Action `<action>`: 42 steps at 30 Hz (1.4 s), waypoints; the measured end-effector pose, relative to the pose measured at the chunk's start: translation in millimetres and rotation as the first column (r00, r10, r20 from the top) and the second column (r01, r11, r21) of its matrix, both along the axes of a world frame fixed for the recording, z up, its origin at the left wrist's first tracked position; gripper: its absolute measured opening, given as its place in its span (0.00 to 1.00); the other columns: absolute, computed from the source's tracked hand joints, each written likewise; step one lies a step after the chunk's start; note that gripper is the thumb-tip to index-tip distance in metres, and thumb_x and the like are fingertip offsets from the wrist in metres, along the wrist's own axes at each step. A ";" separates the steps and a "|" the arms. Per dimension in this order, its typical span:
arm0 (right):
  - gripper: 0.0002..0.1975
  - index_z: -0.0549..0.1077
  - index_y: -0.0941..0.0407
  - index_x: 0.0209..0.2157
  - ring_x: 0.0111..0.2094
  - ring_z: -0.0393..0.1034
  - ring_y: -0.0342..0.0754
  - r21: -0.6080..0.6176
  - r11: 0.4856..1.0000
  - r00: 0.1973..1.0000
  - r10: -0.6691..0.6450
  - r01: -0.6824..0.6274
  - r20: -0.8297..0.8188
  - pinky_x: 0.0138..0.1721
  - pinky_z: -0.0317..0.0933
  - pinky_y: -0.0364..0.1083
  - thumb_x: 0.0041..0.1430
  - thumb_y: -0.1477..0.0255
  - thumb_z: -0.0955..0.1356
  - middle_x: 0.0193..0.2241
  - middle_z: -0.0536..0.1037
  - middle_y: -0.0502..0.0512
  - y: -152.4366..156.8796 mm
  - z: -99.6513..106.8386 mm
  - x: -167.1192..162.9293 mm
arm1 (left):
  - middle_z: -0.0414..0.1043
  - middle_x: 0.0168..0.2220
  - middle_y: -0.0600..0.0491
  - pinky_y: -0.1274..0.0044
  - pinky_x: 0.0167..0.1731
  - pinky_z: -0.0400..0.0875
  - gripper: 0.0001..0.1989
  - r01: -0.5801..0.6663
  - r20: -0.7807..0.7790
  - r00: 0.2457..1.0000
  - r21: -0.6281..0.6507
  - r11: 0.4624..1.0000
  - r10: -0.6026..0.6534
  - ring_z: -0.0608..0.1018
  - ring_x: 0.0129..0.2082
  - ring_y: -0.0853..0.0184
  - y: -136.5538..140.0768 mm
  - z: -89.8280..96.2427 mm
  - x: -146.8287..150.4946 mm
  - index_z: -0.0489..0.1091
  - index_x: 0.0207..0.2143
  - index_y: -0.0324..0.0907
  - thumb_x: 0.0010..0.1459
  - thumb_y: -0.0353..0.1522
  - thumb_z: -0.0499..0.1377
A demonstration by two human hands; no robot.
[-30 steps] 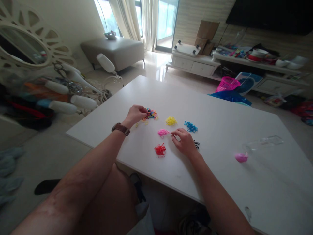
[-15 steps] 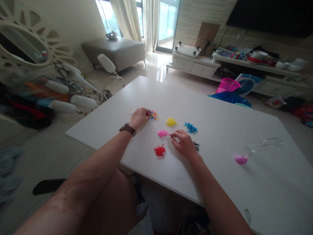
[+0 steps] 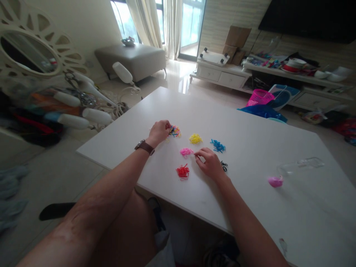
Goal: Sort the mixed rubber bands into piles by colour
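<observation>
Multicoloured pile of small bands [image 3: 175, 130]: just above frame centre, on a white table [image 3: 250, 207]. Left hand [image 3: 159, 132] at its left edge, fingers bunched and curled; cannot tell whether they grip a band. Pink pile [image 3: 186, 152] lies near centre; right hand [image 3: 208, 162] is just right of it, fingers bent, thumb near index; any pinched band is too small to tell. Yellow pile [image 3: 195, 139] sits above the pink, red pile [image 3: 183, 171] below, blue pile [image 3: 217, 145] to the right. Black bands [image 3: 224, 167] show partly behind the right hand. Pink object [image 3: 275, 181]: right of frame.
</observation>
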State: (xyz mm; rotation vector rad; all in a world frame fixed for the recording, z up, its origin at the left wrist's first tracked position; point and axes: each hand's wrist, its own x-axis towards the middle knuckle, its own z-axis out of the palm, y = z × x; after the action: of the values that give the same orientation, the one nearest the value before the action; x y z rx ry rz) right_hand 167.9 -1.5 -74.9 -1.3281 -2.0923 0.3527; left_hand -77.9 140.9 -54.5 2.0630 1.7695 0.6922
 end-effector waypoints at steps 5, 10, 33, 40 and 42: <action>0.07 0.76 0.53 0.34 0.39 0.71 0.51 0.001 1.000 1.000 0.005 -0.005 0.000 0.42 0.63 0.49 0.60 0.78 0.66 0.34 0.77 0.55 0.3 -0.7 0.2 | 0.79 0.32 0.49 0.77 0.31 0.66 0.10 0.003 0.082 0.997 -0.011 1.000 -0.002 0.76 0.30 0.66 -0.1 0.2 1.9 0.78 0.39 0.40 0.54 0.30 0.61; 0.07 0.76 0.53 0.35 0.39 0.71 0.51 -0.001 1.000 1.000 0.010 -0.010 0.000 0.43 0.63 0.49 0.60 0.77 0.66 0.34 0.77 0.55 -0.4 -0.7 0.2 | 0.80 0.30 0.48 0.77 0.32 0.68 0.11 0.017 0.163 0.987 -0.040 0.999 -0.010 0.77 0.30 0.65 0.2 2.9 1.9 0.81 0.36 0.39 0.53 0.31 0.61; 0.07 0.76 0.53 0.34 0.39 0.71 0.50 -0.035 0.999 1.000 0.025 -0.025 -0.002 0.42 0.63 0.48 0.59 0.78 0.66 0.34 0.77 0.54 -0.3 -0.5 0.1 | 0.81 0.32 0.47 0.75 0.37 0.70 0.10 0.137 0.045 0.990 -0.042 0.990 -0.135 0.79 0.34 0.61 -4.0 -21.1 24.2 0.81 0.32 0.39 0.50 0.27 0.60; 0.07 0.75 0.54 0.34 0.38 0.71 0.50 -0.049 0.999 1.000 0.018 -0.017 0.014 0.42 0.63 0.48 0.60 0.78 0.66 0.34 0.77 0.55 -1.3 1.2 -0.4 | 0.80 0.34 0.45 0.73 0.39 0.69 0.12 0.129 -0.059 0.989 -0.048 0.990 -0.132 0.78 0.36 0.60 -7.6 -20.5 28.6 0.80 0.31 0.40 0.51 0.24 0.56; 0.07 0.75 0.54 0.34 0.38 0.70 0.50 -0.051 0.999 1.000 0.019 -0.018 0.009 0.42 0.63 0.48 0.60 0.78 0.66 0.34 0.76 0.55 -1.5 1.1 -0.5 | 0.80 0.33 0.45 0.74 0.38 0.68 0.11 0.139 -0.060 0.988 -0.043 0.989 -0.142 0.78 0.35 0.61 -5.9 -19.0 28.5 0.79 0.30 0.39 0.51 0.24 0.55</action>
State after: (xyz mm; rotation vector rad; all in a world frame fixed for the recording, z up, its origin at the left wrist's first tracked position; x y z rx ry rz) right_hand 167.4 -2.9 -73.7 -1.3425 -2.1175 0.4108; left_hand -49.5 135.0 -73.5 2.1805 1.6371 0.5536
